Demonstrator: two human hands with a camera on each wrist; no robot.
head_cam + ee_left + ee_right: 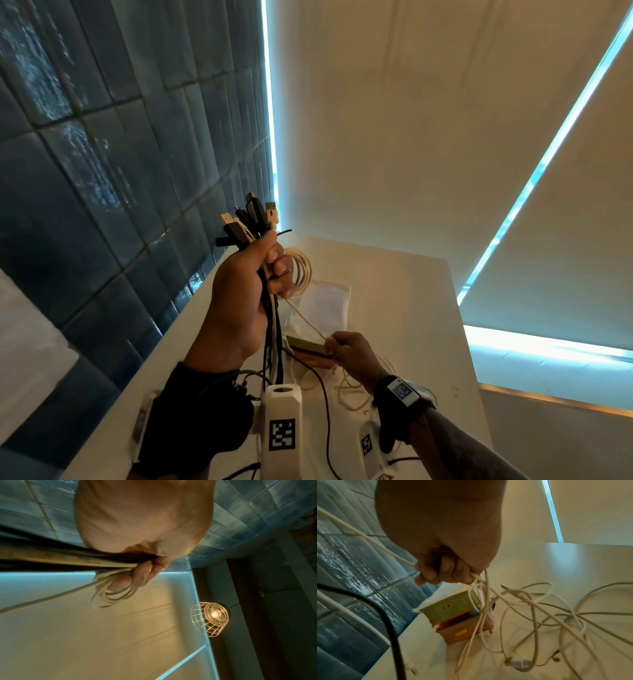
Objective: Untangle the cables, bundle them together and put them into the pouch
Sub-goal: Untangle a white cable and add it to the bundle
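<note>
My left hand [255,274] is raised above the white table [404,308] and grips a bundle of black and white cables [272,342] with USB plugs [251,214] sticking out on top. A cream cable is coiled in loops [301,274] around its fingers [137,574]; the coil [109,596] also shows in the left wrist view. From the coil a taut strand [305,317] runs down to my right hand [342,346], which pinches the white cable [481,578]. Below it loose white cables [539,615] lie tangled on the table. A white pouch [327,305] lies behind the hands.
A green box [450,608] sits stacked on a brown box [467,631] near the tiled wall [102,171], just under my right hand. A black cable [390,628] hangs at the left. A wire-cage lamp [211,618] glows overhead. Window blinds [445,137] stand behind the table.
</note>
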